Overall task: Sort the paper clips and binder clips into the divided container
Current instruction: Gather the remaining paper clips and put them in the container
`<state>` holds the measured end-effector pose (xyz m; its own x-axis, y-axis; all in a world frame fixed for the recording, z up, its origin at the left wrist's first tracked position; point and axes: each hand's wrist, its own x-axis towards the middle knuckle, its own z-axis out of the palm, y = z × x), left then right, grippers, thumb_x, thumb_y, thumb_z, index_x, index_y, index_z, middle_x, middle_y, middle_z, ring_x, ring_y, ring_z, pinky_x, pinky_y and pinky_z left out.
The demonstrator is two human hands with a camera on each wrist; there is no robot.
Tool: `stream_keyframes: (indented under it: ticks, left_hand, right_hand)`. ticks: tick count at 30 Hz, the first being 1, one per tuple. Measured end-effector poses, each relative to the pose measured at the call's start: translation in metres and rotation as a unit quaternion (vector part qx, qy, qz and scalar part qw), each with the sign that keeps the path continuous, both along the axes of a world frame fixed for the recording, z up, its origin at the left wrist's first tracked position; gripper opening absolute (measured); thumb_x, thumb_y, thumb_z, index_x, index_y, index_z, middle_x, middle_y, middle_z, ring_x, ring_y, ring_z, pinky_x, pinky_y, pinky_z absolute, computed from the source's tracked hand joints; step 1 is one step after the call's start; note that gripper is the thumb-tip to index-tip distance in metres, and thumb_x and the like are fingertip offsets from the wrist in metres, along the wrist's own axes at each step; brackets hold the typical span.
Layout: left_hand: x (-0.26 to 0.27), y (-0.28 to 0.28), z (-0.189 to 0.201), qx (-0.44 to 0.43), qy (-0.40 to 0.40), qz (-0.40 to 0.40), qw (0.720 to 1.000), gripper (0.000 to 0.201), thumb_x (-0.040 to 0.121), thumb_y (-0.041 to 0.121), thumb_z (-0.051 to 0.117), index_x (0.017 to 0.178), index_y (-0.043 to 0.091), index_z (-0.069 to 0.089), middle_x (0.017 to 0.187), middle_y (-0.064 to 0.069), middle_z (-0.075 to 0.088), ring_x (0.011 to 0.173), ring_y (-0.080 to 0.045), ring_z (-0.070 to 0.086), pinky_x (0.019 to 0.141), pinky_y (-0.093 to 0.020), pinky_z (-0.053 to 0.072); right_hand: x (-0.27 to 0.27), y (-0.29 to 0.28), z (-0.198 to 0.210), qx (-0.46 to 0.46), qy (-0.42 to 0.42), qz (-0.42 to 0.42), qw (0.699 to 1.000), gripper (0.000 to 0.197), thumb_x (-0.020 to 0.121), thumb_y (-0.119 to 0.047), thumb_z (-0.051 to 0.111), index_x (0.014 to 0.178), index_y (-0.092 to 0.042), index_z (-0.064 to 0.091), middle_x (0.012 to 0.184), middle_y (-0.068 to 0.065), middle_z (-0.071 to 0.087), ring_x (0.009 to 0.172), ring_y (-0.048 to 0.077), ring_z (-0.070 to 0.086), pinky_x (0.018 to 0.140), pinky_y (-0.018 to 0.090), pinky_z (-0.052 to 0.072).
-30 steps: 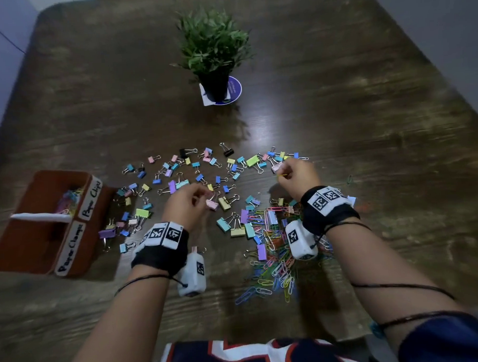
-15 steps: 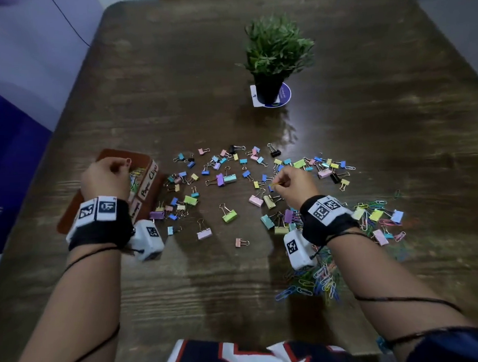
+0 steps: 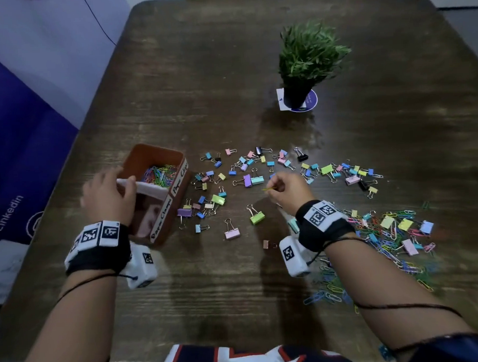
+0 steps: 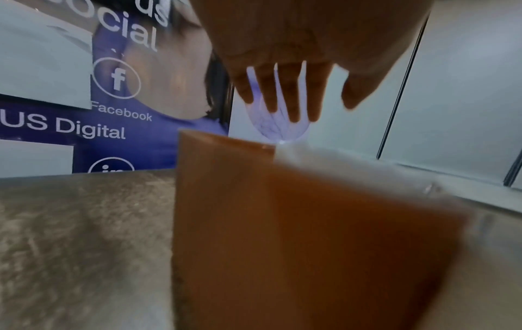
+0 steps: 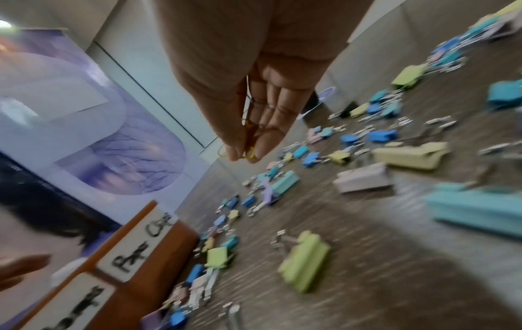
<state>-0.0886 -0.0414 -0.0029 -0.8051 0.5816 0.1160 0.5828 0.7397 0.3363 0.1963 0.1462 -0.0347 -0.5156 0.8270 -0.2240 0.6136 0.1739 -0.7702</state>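
Note:
The brown divided container [image 3: 179, 160] stands at the left of the table. Its far compartment holds coloured paper clips [image 3: 159, 173]. My left hand [image 3: 108, 196] hovers over the near compartment beside the white divider [image 3: 151, 188]. In the left wrist view its fingers [image 4: 282, 96] hang straight above the container's wall [image 4: 296, 223] and hold nothing. To the right, my right hand [image 3: 280, 190] is raised over the scattered binder clips [image 3: 252, 179]. It pinches a yellow paper clip [image 5: 249, 154] between thumb and fingertips. A heap of paper clips [image 3: 383, 239] lies further right.
A potted plant [image 3: 308, 59] stands on a round coaster at the back of the wooden table [image 3: 236, 302]. A purple banner [image 3: 22, 150] stands off the table's left edge. Handwritten labels [image 3: 180, 177] run along the container's right wall.
My left hand went from the scattered clips to the container and opened over it. My right hand drew back from the clips with the yellow paper clip pinched.

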Motion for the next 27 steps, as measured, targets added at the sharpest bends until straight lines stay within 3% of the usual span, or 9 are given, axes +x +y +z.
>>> stream_keyframes:
  ticks: [4,8,11,16,19,21,24,27]
  left_hand:
    - [-0.012,-0.01,-0.018,0.025,0.019,-0.033,0.999,0.042,0.097,0.034,0.047,0.134,0.015,0.051,0.141,-0.01,0.048,0.13,-0.032,0.038,0.107,-0.049,0.029]
    - [-0.013,-0.014,-0.037,0.025,0.007,-0.058,0.998,0.05,0.098,0.037,0.047,0.142,0.014,0.041,0.15,-0.008,0.038,0.137,-0.03,0.032,0.111,-0.048,0.026]
    - [-0.014,-0.017,-0.046,0.045,-0.012,-0.06,0.997,0.055,0.097,0.04,0.044,0.145,0.014,0.036,0.152,-0.007,0.034,0.139,-0.028,0.029,0.114,-0.048,0.024]
    - [-0.015,-0.018,-0.047,0.052,-0.017,-0.051,0.997,0.057,0.097,0.045,0.041,0.146,0.017,0.033,0.154,-0.003,0.032,0.14,-0.024,0.028,0.112,-0.045,0.024]
    - [-0.013,-0.019,-0.046,0.045,-0.022,-0.047,0.998,0.057,0.097,0.046,0.042,0.147,0.019,0.033,0.155,0.0,0.029,0.142,-0.021,0.026,0.113,-0.044,0.023]
    - [-0.013,-0.019,-0.046,0.042,-0.023,-0.05,0.998,0.057,0.097,0.046,0.041,0.146,0.019,0.033,0.156,0.001,0.029,0.142,-0.021,0.026,0.113,-0.044,0.023]
    - [-0.014,-0.019,-0.047,0.036,-0.026,-0.051,0.998,0.057,0.097,0.047,0.041,0.146,0.02,0.034,0.156,0.002,0.027,0.142,-0.02,0.026,0.112,-0.045,0.023]
    - [-0.017,-0.019,-0.048,0.035,-0.021,-0.053,0.998,0.057,0.096,0.048,0.041,0.146,0.021,0.034,0.156,0.002,0.027,0.141,-0.02,0.027,0.112,-0.044,0.024]
  right_hand:
    - [-0.052,-0.027,0.018,0.011,0.03,0.063,0.998,0.029,0.085,-0.009,0.067,0.069,-0.027,0.052,0.077,-0.01,0.058,0.075,0.007,0.057,0.07,0.021,0.047]
    - [-0.111,-0.049,0.033,0.056,0.077,0.104,0.99,0.021,0.083,-0.007,0.068,0.074,-0.022,0.056,0.081,-0.005,0.06,0.078,0.012,0.058,0.074,0.023,0.047]
    - [-0.149,-0.058,0.037,0.098,0.107,0.111,0.983,0.019,0.082,-0.006,0.067,0.075,-0.02,0.057,0.084,-0.004,0.058,0.077,0.01,0.054,0.07,0.017,0.042]
    - [-0.198,-0.068,0.031,0.141,0.117,0.123,0.975,0.01,0.079,-0.002,0.066,0.079,-0.011,0.062,0.086,0.0,0.057,0.078,0.016,0.055,0.077,0.032,0.048]
    - [-0.219,-0.07,0.031,0.156,0.071,0.161,0.972,0.008,0.082,-0.002,0.062,0.085,-0.009,0.063,0.094,0.004,0.059,0.087,0.021,0.056,0.083,0.034,0.046]
    - [-0.228,-0.069,0.032,0.161,-0.012,0.202,0.966,0.013,0.086,-0.003,0.056,0.095,-0.01,0.063,0.102,0.005,0.058,0.094,0.021,0.056,0.086,0.034,0.046]
    - [-0.233,-0.068,0.034,0.161,-0.163,0.285,0.931,0.026,0.094,-0.012,0.051,0.118,-0.01,0.059,0.12,0.008,0.056,0.11,0.024,0.054,0.086,0.027,0.041]
    - [-0.23,-0.07,0.031,0.154,-0.146,0.291,0.933,0.032,0.095,-0.013,0.05,0.126,-0.01,0.055,0.126,0.01,0.054,0.113,0.026,0.053,0.089,0.03,0.042]
